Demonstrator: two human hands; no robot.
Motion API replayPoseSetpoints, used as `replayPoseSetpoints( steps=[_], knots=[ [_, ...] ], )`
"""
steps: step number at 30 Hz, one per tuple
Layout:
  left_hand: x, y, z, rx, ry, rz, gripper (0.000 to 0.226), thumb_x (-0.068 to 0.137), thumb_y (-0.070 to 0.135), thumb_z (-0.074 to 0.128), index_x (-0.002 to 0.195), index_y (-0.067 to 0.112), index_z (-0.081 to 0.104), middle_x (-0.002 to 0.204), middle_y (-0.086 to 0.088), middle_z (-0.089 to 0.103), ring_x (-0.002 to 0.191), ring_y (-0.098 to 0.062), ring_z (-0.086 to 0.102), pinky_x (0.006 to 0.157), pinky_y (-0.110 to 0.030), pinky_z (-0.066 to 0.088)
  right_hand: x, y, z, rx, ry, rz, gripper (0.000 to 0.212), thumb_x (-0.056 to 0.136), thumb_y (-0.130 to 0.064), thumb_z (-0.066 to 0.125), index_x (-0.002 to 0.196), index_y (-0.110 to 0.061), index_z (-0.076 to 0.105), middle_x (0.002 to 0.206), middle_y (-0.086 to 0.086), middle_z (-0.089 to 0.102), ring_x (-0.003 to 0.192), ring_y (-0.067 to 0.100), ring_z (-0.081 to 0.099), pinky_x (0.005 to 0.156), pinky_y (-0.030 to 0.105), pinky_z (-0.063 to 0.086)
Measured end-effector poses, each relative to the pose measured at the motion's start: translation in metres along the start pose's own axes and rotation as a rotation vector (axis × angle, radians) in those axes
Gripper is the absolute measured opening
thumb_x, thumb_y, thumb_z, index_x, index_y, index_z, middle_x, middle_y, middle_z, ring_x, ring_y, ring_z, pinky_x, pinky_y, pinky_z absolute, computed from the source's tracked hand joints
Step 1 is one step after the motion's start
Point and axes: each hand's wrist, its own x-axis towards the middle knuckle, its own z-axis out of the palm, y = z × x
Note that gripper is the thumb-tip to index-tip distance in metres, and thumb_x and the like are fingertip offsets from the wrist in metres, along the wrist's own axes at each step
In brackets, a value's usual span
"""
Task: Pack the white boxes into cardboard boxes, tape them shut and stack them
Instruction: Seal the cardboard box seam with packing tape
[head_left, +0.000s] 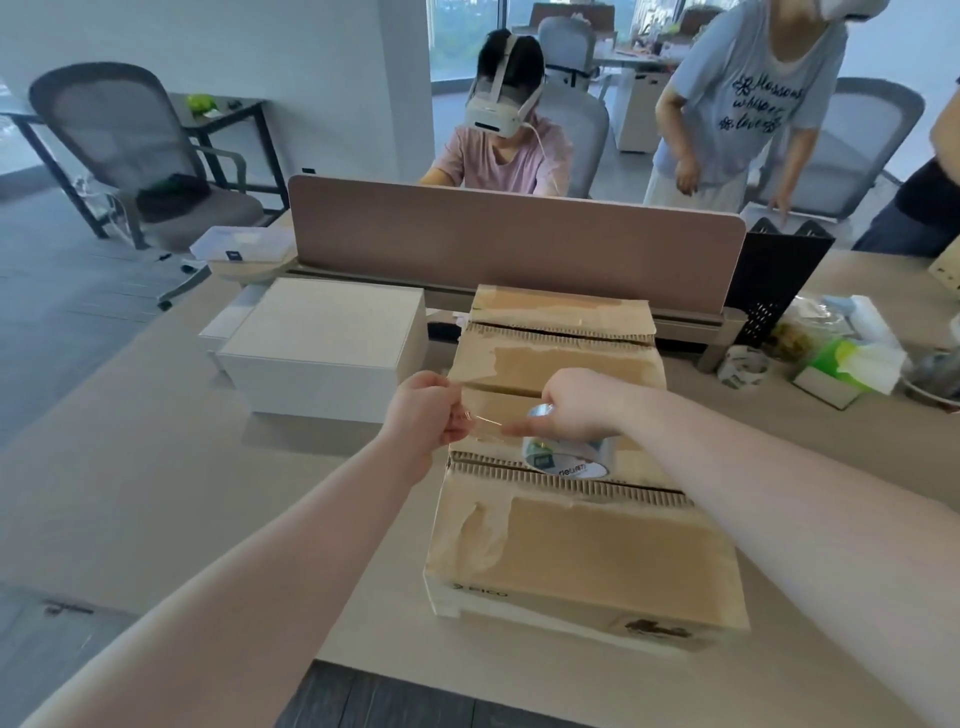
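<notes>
The left hand (423, 415) is curled, and the free end of a strip of clear tape (480, 423) is pinched between its thumb and fingers. The right hand (576, 402) is closed over the top of a tape roll (563, 457), which is gripped from above; the short stretch of pulled-out tape is held taut between the two hands. Directly beneath both hands a cardboard box (582, 551) is seen on the desk (156, 467), its flaps folded down, with ragged patches of older tape on its top and exposed corrugated edges along the flap seams. The roll is held just above, or touching, the box top near the nearer seam; which of the two cannot be told. Whether a second cardboard box lies behind the first under the hands, or one long box is present, cannot be told.

To the left of the left hand, and slightly beyond it, a stack of white boxes (324, 348) is set on the desk, just beside the cardboard box. Well to the right of the right hand a second tape roll (743, 366) and a tissue pack (847, 371) are found. Beyond the hands a pink divider panel (514, 244) is fixed across the desk; behind it a seated person in a headset (506, 156) is visible, and a standing person in a blue shirt (737, 104) is seen further right.
</notes>
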Motion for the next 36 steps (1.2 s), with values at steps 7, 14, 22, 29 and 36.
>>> replayPoseSetpoints(
  steps=[7,14,22,29,36],
  knots=[
    [0.009,-0.007,-0.016,0.039,0.038,0.013,0.025,0.097,0.008,0.047,0.074,0.013,0.043,0.064,-0.005,0.046,0.05,-0.016,0.041,0.058,-0.03,0.044,-0.005,0.005,-0.014,0.144,-0.328,-0.126,0.049,0.076,-0.062,0.067,0.098,-0.019,0.068,0.099,-0.001,0.071,0.096,0.017,0.065,0.098,0.037,0.047],
    [0.02,-0.011,-0.04,0.045,0.136,0.059,0.027,0.097,0.012,0.049,0.071,0.015,0.042,0.068,-0.006,0.045,0.052,-0.019,0.042,0.059,-0.03,0.046,0.01,-0.003,-0.007,-0.054,-0.176,-0.07,0.06,0.077,-0.077,0.051,0.067,-0.018,0.057,0.062,-0.003,0.046,0.055,0.014,0.042,0.054,0.025,0.035],
    [0.031,-0.026,-0.064,0.042,0.138,0.078,0.025,0.098,0.016,0.051,0.074,0.014,0.043,0.068,-0.006,0.044,0.052,-0.02,0.042,0.057,-0.029,0.045,0.006,0.01,-0.001,0.203,-0.341,-0.096,0.046,0.079,-0.067,0.059,0.079,-0.022,0.065,0.075,-0.008,0.073,0.073,0.008,0.067,0.077,0.026,0.046],
    [0.038,-0.037,-0.061,-0.024,0.211,0.028,0.025,0.099,0.015,0.048,0.074,0.015,0.043,0.07,-0.006,0.044,0.051,-0.018,0.04,0.057,-0.029,0.043,0.009,-0.002,-0.01,0.059,-0.173,-0.089,0.056,0.08,-0.066,0.059,0.083,-0.011,0.061,0.072,-0.001,0.062,0.064,0.015,0.054,0.063,0.027,0.041],
    [0.046,-0.032,-0.063,0.009,0.3,0.049,0.02,0.099,0.018,0.046,0.079,0.016,0.044,0.067,-0.004,0.047,0.051,-0.015,0.047,0.059,-0.027,0.042,0.014,-0.022,-0.029,-0.307,0.008,0.06,0.073,0.077,-0.082,0.043,0.072,-0.011,0.063,0.07,0.0,0.06,0.067,0.019,0.057,0.055,0.027,0.039]
  ],
)
